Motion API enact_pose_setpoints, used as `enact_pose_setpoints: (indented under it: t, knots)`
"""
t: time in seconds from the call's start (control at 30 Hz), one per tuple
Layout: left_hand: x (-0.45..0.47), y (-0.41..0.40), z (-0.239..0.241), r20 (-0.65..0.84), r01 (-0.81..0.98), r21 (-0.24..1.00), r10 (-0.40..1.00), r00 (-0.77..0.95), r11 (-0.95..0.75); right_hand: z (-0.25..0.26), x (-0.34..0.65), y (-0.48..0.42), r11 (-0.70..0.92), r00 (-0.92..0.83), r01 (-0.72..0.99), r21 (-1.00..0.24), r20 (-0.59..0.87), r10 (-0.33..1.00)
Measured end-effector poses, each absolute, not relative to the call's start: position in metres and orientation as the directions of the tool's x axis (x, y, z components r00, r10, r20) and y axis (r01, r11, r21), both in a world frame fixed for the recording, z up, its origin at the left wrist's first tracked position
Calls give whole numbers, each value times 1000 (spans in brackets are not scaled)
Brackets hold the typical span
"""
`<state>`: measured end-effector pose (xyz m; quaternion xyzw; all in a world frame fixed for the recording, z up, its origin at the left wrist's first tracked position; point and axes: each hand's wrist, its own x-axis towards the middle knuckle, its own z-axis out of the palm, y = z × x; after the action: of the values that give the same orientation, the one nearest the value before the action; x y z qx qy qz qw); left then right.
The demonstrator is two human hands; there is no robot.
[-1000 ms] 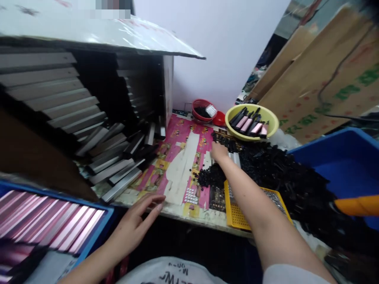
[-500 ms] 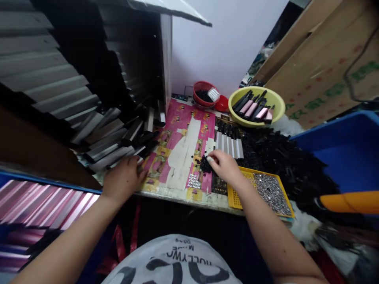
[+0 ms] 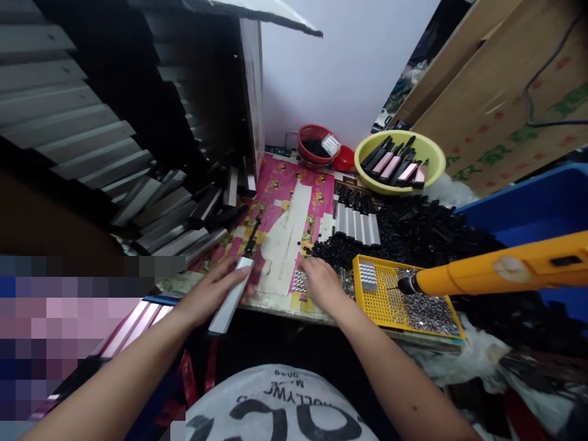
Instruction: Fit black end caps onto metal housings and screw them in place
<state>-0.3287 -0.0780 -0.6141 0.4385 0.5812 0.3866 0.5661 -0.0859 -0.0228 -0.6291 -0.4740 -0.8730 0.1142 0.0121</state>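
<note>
– Across the far side of your worktop (image 3: 271, 301) rises a pale wall (image 3: 340, 67). What lies leftmost?

– Silver bars (image 3: 82, 125), stacked inside a dark box beside you, with loose bars (image 3: 184, 236) spilled at its opening. On the near left are some pink bars (image 3: 138, 324), partly hidden by blurring.

– And your left hand (image 3: 209, 291)?

– It is closed around a silver piece (image 3: 232, 294), thumb on top. You have it aslant at the near edge of the worktop, its black stem (image 3: 252, 236) pointing far and its other end overhanging the edge.

– What sits in the middle?

– Your pink patterned sheet (image 3: 294, 177), with a studded square (image 3: 299, 282) near you and a red bowl (image 3: 316, 132) at the far end.

– Your right hand (image 3: 324, 285) is next, surely.

– Yes, with its fingers bent together at the studded square. Whether you grip anything there, I cannot tell. Black beads (image 3: 331, 251) lie just beyond that hand, and a row of silver pieces (image 3: 356, 225) farther still.

– Then the right side?

– You have a yellow tray (image 3: 376, 309) of metal bits (image 3: 429, 312) near, the tip of an orange screwdriver (image 3: 487, 269) above it, and a yellow bowl (image 3: 434, 160) of black and pink pieces (image 3: 392, 165) far. Black parts (image 3: 427, 226) are heaped between, reaching toward a blue bin (image 3: 542, 196), with cardboard (image 3: 500, 104) standing beyond.
</note>
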Motion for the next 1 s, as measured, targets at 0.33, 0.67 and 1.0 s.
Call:
enact_pose_setpoints:
  t: [0.33, 0.67, 1.0]
  knots:
    - [-281, -69, -611, -424, -682, 245, 709, 564, 689, -629, -90, -25, 475, -504, 847, -239, -72, 861]
    - [-257, -57, -609, -506, -579, 363, 676, 535, 730, -612, -72, -34, 1, -220, 168, -986, -37, 975]
    - [-233, -71, -607, -450, -449, 693, 825, 342, 564, -599, -73, -43, -111, -120, -168, -979, -91, 989]
